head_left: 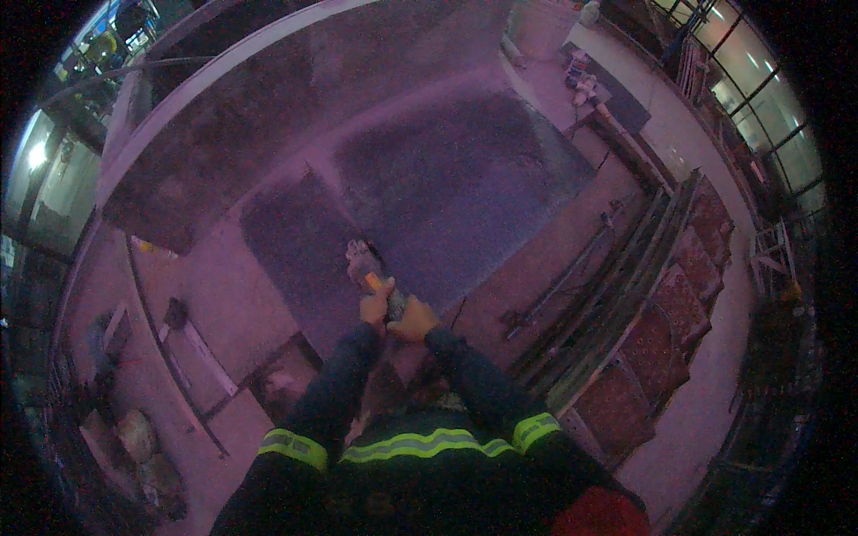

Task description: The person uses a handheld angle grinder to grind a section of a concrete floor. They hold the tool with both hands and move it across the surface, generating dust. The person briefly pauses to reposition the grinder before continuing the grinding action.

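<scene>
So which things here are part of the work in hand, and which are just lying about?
In hand:
- left hand and right hand, both gripping the power tool
- dark stone slab under the tool

Lying about:
- long metal bars
- patterned panels
- hammer-like tool
- sacks

Dim, purple-tinted workshop. Dusty concrete floor (223, 295), large dark stone slabs (465, 179) lying flat on it. Long metal bars (617, 268) and patterned panels (661, 330) stacked at right. Lit windows (769, 98) upper right, a bright lamp (36, 156) at far left.
</scene>
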A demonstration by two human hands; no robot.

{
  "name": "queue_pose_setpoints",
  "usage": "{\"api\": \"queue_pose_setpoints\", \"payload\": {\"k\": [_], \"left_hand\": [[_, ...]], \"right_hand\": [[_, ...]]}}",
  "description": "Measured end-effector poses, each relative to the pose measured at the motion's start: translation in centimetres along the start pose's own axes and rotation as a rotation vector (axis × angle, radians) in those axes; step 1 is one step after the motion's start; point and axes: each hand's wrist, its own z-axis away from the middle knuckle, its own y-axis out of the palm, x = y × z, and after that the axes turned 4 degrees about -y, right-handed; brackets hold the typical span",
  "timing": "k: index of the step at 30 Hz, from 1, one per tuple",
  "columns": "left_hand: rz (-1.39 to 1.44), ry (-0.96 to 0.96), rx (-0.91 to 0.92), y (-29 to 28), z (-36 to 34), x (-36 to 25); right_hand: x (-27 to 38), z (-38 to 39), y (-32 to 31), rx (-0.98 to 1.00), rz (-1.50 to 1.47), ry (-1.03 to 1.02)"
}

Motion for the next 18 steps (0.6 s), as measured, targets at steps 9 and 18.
{"api": "queue_pose_setpoints", "payload": {"k": [9, 18], "left_hand": [[-0.278, 0.002, -0.040, 1.0, 1.3, 3.9], [-0.263, 0.029, -0.144, 3.3, 7.2, 2.1]], "right_hand": [[0.2, 6.1, -2.6, 0.010, -0.033, -0.059], [-2.0, 7.2, -0.7, -0.077, 0.061, 0.079]]}}
